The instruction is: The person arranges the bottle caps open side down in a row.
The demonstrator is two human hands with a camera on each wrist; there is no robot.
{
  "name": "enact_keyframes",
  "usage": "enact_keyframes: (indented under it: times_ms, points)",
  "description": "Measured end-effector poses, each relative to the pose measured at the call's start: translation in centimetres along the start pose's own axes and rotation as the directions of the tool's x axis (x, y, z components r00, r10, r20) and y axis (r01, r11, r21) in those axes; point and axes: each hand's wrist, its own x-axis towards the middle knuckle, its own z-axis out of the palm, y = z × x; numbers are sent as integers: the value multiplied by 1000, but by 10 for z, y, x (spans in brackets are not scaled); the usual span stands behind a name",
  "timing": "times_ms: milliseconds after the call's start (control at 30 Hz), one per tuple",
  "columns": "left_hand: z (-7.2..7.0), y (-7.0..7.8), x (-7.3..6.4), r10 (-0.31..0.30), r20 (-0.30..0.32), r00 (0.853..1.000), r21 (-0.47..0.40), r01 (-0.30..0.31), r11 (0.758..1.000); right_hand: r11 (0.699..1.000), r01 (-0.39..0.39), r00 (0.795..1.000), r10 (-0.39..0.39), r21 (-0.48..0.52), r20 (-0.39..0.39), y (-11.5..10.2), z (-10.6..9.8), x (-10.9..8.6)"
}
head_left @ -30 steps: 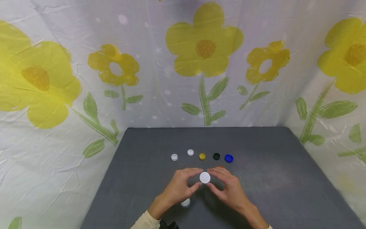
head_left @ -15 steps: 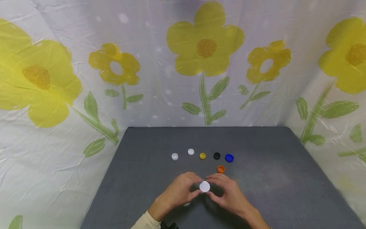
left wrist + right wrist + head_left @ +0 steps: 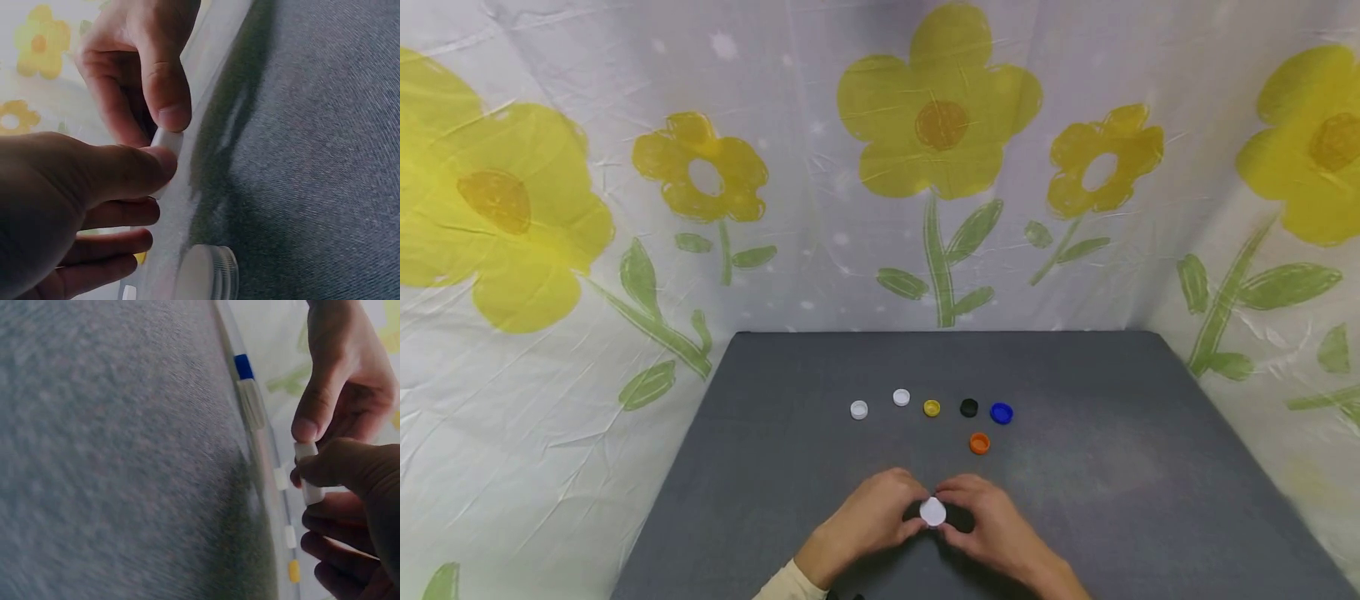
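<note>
flat white disc [image 3: 932, 512] lowered

The head view crops the near edge of the counter [image 3: 760, 467]; in both wrist views, the left hand [image 3: 874, 512] and right hand [image 3: 998, 523] partly hide the white disc [image 3: 932, 512].

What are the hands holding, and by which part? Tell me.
The left hand and right hand both pinch one round white cap, at opposite sides of its edge.

Head cam looks dn, closer wrist cams share white disc [image 3: 932, 512]
</note>
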Motion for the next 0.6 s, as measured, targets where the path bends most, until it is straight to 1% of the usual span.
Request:
enact_keyframes:
  times_ms: [133,300,467,600]
  points:
    - [2,1,-1,-4,36,999,47,2,999,999,-30,997,31,-14,67,0,4,-1]
    - [5,4,-1,-20,63,998,93,14,996,996,-84,987,86,-27,136,-3,6,-2]
    - [8,7,-2,-35,62,997,123,27,992,994,-102,982,107,-40,157,-4,6,-2]
    - [11,8,-4,-52,65,997,150,41,988,992,-116,971,125,-56,202,-5,7,-2]
